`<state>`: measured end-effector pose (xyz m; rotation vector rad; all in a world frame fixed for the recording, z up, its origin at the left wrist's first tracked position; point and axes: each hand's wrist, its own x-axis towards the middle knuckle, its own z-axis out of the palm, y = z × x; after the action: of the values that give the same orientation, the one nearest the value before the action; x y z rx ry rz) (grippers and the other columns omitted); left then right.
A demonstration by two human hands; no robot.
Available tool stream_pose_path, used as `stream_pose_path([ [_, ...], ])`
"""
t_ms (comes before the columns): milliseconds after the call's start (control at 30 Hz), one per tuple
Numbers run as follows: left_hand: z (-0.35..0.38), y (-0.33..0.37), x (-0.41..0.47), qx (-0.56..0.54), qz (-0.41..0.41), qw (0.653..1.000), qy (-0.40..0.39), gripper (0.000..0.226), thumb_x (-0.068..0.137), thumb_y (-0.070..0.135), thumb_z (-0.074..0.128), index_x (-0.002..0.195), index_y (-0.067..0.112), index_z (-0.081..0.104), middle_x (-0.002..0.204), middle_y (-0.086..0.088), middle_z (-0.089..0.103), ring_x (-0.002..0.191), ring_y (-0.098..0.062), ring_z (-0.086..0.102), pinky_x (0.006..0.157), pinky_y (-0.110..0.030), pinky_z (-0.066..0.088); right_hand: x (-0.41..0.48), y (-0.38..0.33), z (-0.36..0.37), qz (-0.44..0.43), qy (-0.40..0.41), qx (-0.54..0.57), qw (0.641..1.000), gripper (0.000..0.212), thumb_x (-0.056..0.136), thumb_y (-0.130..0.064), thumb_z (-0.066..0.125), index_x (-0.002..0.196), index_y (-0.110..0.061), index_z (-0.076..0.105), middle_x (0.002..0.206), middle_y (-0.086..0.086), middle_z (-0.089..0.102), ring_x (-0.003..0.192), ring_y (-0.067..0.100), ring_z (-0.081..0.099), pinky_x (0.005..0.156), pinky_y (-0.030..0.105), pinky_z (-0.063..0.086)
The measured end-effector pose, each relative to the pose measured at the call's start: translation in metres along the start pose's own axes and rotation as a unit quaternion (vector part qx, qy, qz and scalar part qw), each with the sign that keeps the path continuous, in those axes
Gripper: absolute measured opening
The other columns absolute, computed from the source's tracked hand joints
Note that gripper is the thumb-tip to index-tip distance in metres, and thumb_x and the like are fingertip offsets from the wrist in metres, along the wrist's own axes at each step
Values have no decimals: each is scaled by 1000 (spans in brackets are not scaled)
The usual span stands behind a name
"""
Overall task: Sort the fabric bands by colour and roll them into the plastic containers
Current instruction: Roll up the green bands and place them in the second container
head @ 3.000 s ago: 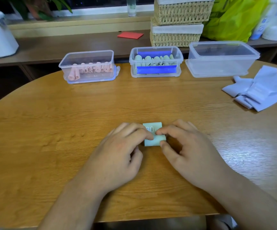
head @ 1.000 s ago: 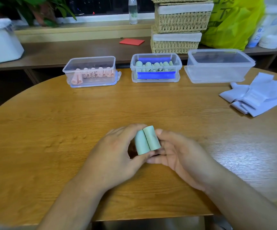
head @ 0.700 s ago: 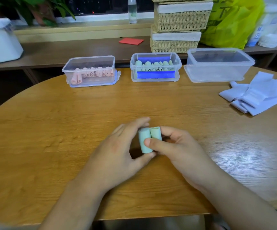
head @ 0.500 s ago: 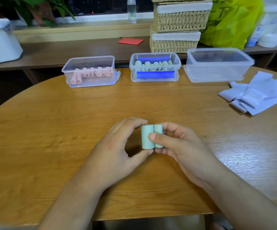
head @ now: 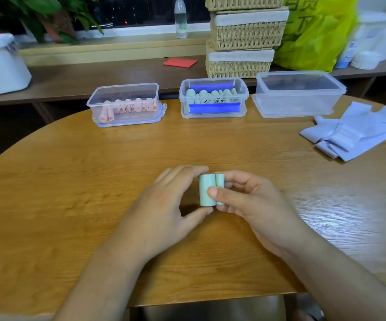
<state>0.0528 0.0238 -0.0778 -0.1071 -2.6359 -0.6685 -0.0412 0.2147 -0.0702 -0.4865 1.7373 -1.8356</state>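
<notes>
Wooden table (head: 48, 193): left hand (head: 164, 209) and right hand (head: 252, 205) are pinching double-rolled green band (head: 204, 191), fingers curled round it, well in front of green-roll container (head: 244, 98).

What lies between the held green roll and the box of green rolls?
Only bare tabletop, seen in the head view, lies between green roll and box.

Wooden table (head: 60, 193), containers (head: 214, 98), lavender bands (head: 358, 133)
</notes>
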Motion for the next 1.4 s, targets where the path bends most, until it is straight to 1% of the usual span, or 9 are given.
stream_pose_path([
  [233,-7,0,30,23,-33,999,21,63,95,40,71,151,35,45,136,20,56,129,-8,51,110,-38,45,10,-27,-13,-49,85,19,995,37,89,-11,82,122,-25,75,95,11,70,94,21,73,93,41,63],
  [400,-11,2,54,-5,-92,995,27,69,98,50,65,157,47,29,142,29,49,134,1,43,109,-33,46,60,-88,-38,-117,104,-79,984,26,96,-8,76,117,-22,73,105,7,72,91,15,77,87,38,64],
  [567,-20,-10,86,-14,-132,991,31,63,100,50,63,154,47,32,137,29,50,129,2,45,104,-32,47,139,-146,-63,-137,148,-228,953,22,93,-7,78,111,-15,69,83,3,70,83,27,77,79,43,66],
  [633,-13,-22,101,-3,-151,988,32,58,100,47,62,153,42,38,137,26,53,128,-3,48,104,-35,48,171,-160,-73,-143,178,-307,924,21,89,-14,80,105,-23,71,80,2,71,80,30,76,74,47,66],
  [733,14,-44,108,31,-175,984,29,55,100,41,61,151,37,44,138,19,58,129,-11,51,108,-41,46,213,-170,-81,-131,213,-425,870,24,87,-19,79,108,-27,71,89,2,73,73,22,72,55,31,56],
  [833,35,-63,105,19,-202,979,3,63,97,42,64,155,36,39,141,18,58,134,-12,49,114,-40,40,254,-166,-83,-84,208,-509,831,28,82,-15,76,110,-15,74,86,11,74,70,27,70,59,33,57],
  [933,40,-74,106,1,-208,978,7,64,97,42,65,155,37,38,139,20,58,131,-10,49,115,-37,39,285,-157,-80,-45,191,-595,779,19,76,-9,70,91,2,73,84,24,73,64,26,59,58,33,51],
  [1033,43,-76,108,11,-205,979,7,66,96,43,65,155,36,37,141,19,58,131,-11,49,115,-37,37,299,-155,-74,-29,182,-663,725,6,75,-8,66,74,-10,61,71,9,63,64,27,60,53,29,48],
  [1400,38,-67,109,-11,-203,979,12,68,99,43,64,158,39,31,145,20,53,135,-8,44,117,-35,36,319,-139,-48,17,118,-807,579,10,87,-5,64,95,-8,67,83,7,60,69,24,59,53,30,47],
])
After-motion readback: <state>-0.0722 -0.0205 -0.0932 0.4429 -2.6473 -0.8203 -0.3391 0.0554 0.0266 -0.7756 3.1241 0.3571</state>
